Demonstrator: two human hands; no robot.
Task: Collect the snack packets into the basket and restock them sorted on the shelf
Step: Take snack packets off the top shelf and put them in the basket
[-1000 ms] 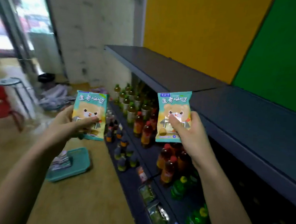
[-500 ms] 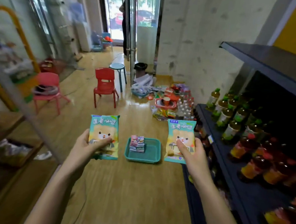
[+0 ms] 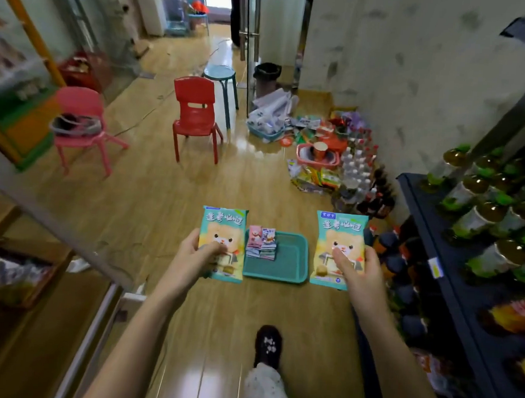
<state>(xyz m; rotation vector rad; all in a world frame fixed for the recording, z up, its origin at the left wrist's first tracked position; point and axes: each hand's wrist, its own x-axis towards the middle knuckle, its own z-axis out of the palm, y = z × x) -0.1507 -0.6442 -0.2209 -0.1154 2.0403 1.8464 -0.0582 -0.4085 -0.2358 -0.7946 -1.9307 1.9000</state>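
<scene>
The left hand (image 3: 194,256) pinched one teal bear-printed snack packet (image 3: 224,227), and the right hand (image 3: 358,272) pinched its twin packet (image 3: 340,231). Beyond them, the shallow teal plastic basket (image 3: 291,262) on the floor held only a small stack of packets (image 3: 261,243). I judged collecting barely begun and the dark metal shelf (image 3: 453,272) on the right not yet restocked.

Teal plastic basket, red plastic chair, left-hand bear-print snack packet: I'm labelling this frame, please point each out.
Teal plastic basket (image 3: 293,257), head view, bare floor.
Red plastic chair (image 3: 194,91), head view, backrest.
Left-hand bear-print snack packet (image 3: 222,224), head view, upper front.
</scene>
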